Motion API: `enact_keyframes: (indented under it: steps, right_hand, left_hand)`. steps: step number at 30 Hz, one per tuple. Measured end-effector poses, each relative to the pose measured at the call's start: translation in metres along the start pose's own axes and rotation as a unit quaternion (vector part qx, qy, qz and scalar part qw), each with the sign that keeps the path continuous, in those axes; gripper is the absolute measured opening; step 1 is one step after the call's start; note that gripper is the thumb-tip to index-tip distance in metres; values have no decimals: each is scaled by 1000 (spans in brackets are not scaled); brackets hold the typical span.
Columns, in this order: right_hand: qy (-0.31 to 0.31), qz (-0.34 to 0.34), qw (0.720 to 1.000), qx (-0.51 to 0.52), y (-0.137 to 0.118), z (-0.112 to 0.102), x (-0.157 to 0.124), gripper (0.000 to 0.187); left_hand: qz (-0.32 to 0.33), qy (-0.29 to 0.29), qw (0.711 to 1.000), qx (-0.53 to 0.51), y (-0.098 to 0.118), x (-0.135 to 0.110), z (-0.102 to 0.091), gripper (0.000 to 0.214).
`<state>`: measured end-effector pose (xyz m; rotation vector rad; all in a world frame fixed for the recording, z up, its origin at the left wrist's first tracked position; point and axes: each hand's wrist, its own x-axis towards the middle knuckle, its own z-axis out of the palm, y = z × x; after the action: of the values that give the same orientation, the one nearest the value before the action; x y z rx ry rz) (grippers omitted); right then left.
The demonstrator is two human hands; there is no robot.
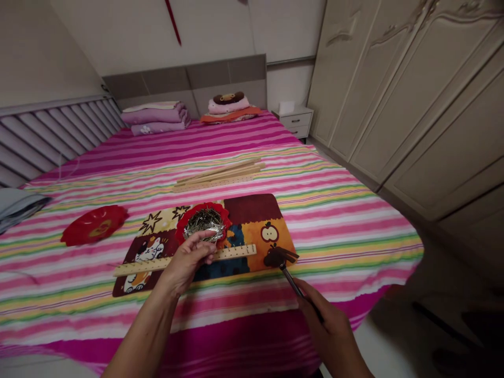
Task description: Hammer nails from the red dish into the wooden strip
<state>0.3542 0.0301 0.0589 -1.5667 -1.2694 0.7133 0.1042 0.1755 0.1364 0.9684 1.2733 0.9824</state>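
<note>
My right hand (pixel 326 317) is wrapped round the dark handle of a hammer (pixel 292 281), its head over the right end of a patterned mat (pixel 258 207). Across the mat lies a pale wooden strip (pixel 236 252) with a row of small dark marks or nails along it. My left hand (pixel 192 257) is closed in a pinch above the middle of the strip; whatever sits between its fingertips is too small to make out. Just beyond these fingers stands a red scalloped dish (pixel 226 215) full of thin silvery nails (pixel 205 220), partly covered by the hand.
Several more wooden strips (pixel 220 176) lie in a pile beyond the mat. A red plate (pixel 94 224) is at the left on the striped bedspread (pixel 334 210). Folded bedding (pixel 157 118) is by the headboard, and wardrobes (pixel 394 94) line the right side.
</note>
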Motion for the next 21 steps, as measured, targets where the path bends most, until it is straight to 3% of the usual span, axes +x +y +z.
enact_keyframes:
  steps: [5,11,16,21]
  right_hand:
    - [-19,-6,1000,-15,0,-1,-2,34]
    - [-17,-12,1000,-11,-3,1,-2,34]
    - [-31,-2,1000,2,-7,1,-3,34]
    - [-41,-3,999,-2,-4,1,-4,33]
  left_hand:
    - [-51,-58,997,7,-8,-11,4,27]
    - [-79,-80,993,29,-29,-11,14,37]
    - [-75,-34,996,44,-48,-3,27,37]
    - [-12,31,999,26,-57,7,36,38]
